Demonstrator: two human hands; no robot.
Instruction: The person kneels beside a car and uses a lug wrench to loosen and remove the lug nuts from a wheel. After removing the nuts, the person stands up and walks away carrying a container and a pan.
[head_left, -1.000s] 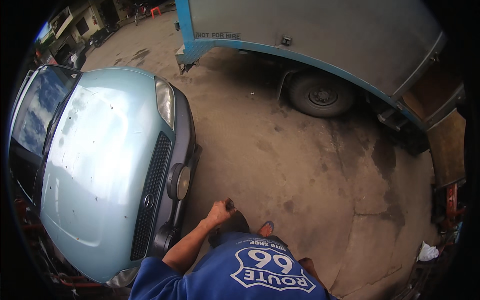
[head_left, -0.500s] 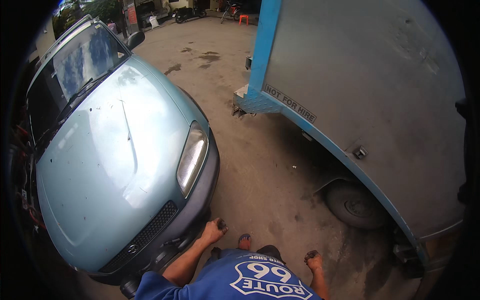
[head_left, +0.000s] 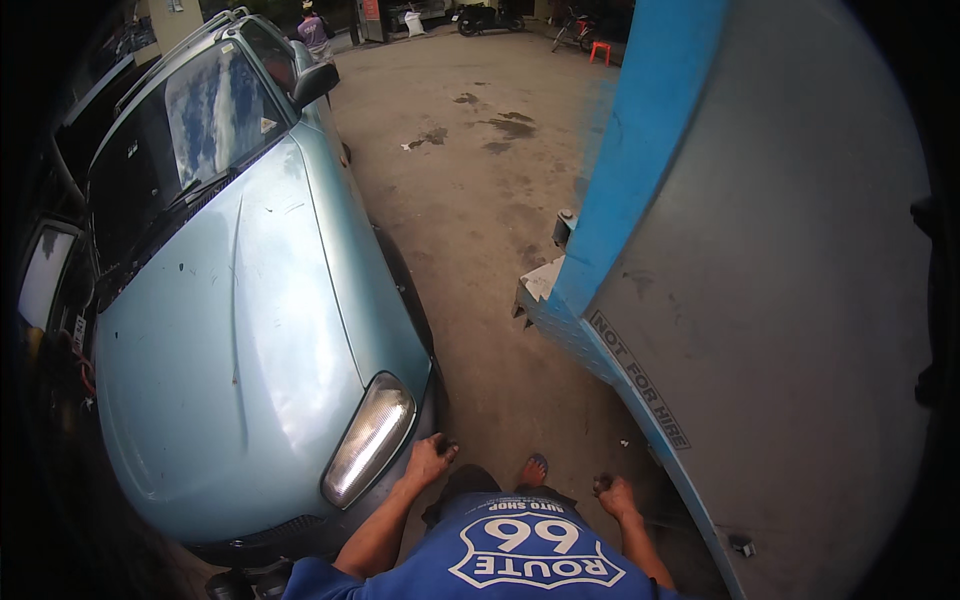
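My left hand (head_left: 432, 460) is held out low beside the front corner of a light blue-green car (head_left: 230, 330), close to its headlight (head_left: 372, 440). Its fingers are curled and dark-stained, and I cannot make out what they hold, if anything. On the other side, my right hand (head_left: 614, 496) hangs near the lower edge of a grey and blue truck body (head_left: 780, 300). Those fingers are curled and blackened too; anything inside them is hidden. Between my hands shows my blue printed shirt (head_left: 540, 550), with one sandalled foot (head_left: 533, 470) on the ground beyond it.
A strip of brown ground (head_left: 480, 260) runs ahead between car and truck, with dark wet patches (head_left: 510, 127) farther on. A metal step corner (head_left: 540, 285) juts from the truck. Far off are a person (head_left: 314, 32), parked motorcycles (head_left: 490, 18) and a red stool (head_left: 600, 51).
I have moved forward between the vehicles. The headlight and the truck's step corner now lie lower and nearer. My right hand has come slightly inward and up; my left stays at about the same place.
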